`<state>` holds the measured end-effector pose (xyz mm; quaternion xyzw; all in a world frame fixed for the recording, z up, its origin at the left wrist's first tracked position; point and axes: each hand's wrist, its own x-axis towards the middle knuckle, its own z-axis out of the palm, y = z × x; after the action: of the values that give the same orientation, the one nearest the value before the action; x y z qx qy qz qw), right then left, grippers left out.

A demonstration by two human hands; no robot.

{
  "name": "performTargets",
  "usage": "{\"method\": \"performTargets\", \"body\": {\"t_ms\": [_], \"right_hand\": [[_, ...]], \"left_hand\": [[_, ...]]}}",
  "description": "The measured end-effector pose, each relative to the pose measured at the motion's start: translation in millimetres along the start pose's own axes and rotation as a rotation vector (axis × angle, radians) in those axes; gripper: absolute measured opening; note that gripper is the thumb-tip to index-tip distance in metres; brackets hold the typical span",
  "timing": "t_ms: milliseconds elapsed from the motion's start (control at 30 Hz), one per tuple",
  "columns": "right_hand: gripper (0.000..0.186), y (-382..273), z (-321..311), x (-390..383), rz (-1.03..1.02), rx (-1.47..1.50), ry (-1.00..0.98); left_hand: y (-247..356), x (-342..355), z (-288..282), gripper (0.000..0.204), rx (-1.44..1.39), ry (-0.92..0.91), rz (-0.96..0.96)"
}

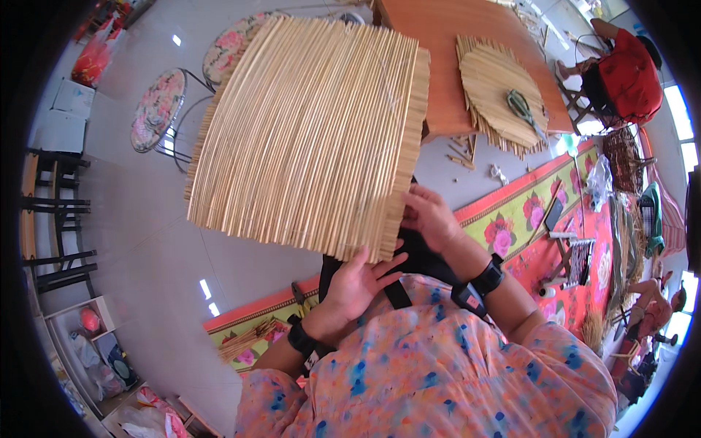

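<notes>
A large, roughly square panel of stacked straw-coloured stalks (303, 135) fills the upper middle, tilted up in front of me. Its stalks lie side by side, and a second layer shows along the right edge. My left hand (354, 285) is at its lower edge, thumb against the front, with the other fingers spread out below. At the lower right corner, my right hand (436, 223) grips the panel's edge with bent fingers; some fingertips are hidden behind it. On the brown table lies a rounded stalk panel (496, 84), with dark green-handled scissors (520, 106) on top.
The brown table (431, 22) stands beyond the panel. Two flower-patterned stools (157, 109) are at the left. A red floral mat (577, 281) covers the floor at right, with stalk offcuts (461, 152) nearby. Two other people sit at the right, one in red (631, 77).
</notes>
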<state>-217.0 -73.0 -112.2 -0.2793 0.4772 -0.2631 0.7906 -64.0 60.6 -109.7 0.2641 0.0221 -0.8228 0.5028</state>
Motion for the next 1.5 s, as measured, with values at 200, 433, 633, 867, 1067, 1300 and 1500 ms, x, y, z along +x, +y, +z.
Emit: {"method": "performTargets", "body": {"t_ms": [200, 433, 633, 867, 1067, 1300, 1500], "right_hand": [[0.025, -1, -16, 21, -0.116, -0.112, 0.116], [0.038, 4, -23, 34, -0.099, -0.079, 0.182], [0.053, 15, -11, 26, -0.097, -0.181, 0.155], [0.051, 27, -5, 21, -0.206, -0.206, 0.121], [0.05, 24, -14, 27, -0.211, -0.304, 0.164], [0.045, 20, -19, 29, -0.246, -0.323, 0.19], [0.049, 26, -24, 35, -0.182, -0.303, 0.205]], "left_hand": [[25, 2, 2, 0.054, 0.326, -0.148, -0.339], [113, -14, 13, 0.024, 1.424, -0.134, 0.253], [100, 50, 14, 0.02, 1.768, -0.002, 0.842], [87, 103, 18, 0.021, 1.967, -0.09, 0.941], [92, 114, 25, 0.016, 2.106, -0.232, 0.947], [95, 130, 36, 0.008, 2.348, -0.52, 1.058], [97, 119, 75, 0.007, 2.142, -0.605, 1.353]]}}
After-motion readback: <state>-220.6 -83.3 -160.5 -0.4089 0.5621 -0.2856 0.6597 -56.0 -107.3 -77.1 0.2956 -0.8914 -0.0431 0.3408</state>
